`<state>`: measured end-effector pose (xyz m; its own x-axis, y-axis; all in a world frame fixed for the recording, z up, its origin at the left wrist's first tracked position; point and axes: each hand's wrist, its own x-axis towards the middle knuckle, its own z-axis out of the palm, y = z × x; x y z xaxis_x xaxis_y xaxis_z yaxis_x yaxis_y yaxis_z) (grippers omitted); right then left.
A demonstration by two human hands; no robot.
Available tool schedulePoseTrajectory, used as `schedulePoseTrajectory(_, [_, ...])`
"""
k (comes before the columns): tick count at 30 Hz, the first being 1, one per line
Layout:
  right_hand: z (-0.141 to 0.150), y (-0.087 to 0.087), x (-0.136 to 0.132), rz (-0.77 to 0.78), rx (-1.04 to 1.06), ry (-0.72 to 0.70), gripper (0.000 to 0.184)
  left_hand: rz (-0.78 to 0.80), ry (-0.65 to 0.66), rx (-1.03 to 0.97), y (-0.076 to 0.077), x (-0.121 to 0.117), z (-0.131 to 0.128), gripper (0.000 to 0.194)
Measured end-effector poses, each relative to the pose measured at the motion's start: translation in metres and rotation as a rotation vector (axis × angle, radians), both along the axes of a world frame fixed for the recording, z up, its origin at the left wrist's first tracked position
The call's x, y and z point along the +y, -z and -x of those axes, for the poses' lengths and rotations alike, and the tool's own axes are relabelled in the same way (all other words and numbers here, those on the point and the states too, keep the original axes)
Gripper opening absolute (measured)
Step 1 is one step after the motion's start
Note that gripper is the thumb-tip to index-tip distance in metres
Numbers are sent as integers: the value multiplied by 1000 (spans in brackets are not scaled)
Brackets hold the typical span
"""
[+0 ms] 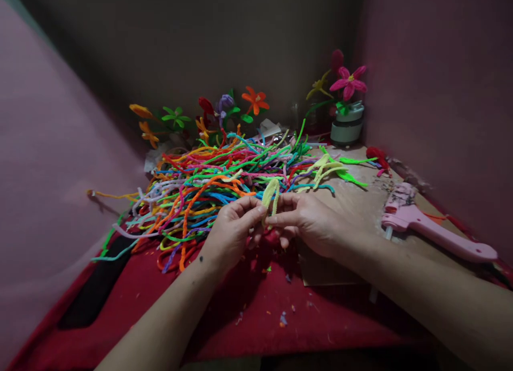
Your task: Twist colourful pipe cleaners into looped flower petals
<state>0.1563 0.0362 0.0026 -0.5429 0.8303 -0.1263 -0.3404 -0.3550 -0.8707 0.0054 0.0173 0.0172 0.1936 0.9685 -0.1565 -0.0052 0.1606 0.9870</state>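
Note:
Between my two hands stands a pale yellow pipe cleaner (271, 193), bent into a narrow upright loop. My left hand (237, 226) pinches its left side between thumb and fingers. My right hand (306, 221) grips the lower right side the same way; the fingertips of both hands nearly meet. Where the loop's lower ends go is hidden behind the fingers. Just beyond the hands lies a big tangled heap of coloured pipe cleaners (208, 173). More pale yellow pieces (320, 170) rest at the heap's right edge, beside bright green ones (352, 179).
A pink glue gun (436, 229) lies at right on a brown board (340, 275). Finished pipe cleaner flowers (255, 100) stand at the back, with a pink flower (348, 83) in a grey-green pot (347, 129). A black strip (94, 288) lies on the red cloth (240, 328), among fuzz scraps.

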Motion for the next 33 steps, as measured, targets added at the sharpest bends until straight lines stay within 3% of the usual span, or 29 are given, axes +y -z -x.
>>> schedulePoseTrajectory(7, [1,-3,-4,-50,-185,0,6,-23,-33,9,0,2,1,14])
schedulePoseTrajectory(12, [-1,-11,-9,-146,-184,186,13,-40,-36,52,0,3,1,15])
schedulePoseTrajectory(16, [-1,-13,-8,-281,-175,305,11,-80,-61,144,-2,0,-3,15])
schedulePoseTrajectory(22, [-1,-5,-6,-564,-389,447,10,-126,-100,235,-3,-3,-7,14])
schedulePoseTrajectory(33, [-2,-1,-6,-678,-503,493,10,-215,-138,266,-3,-6,-11,12])
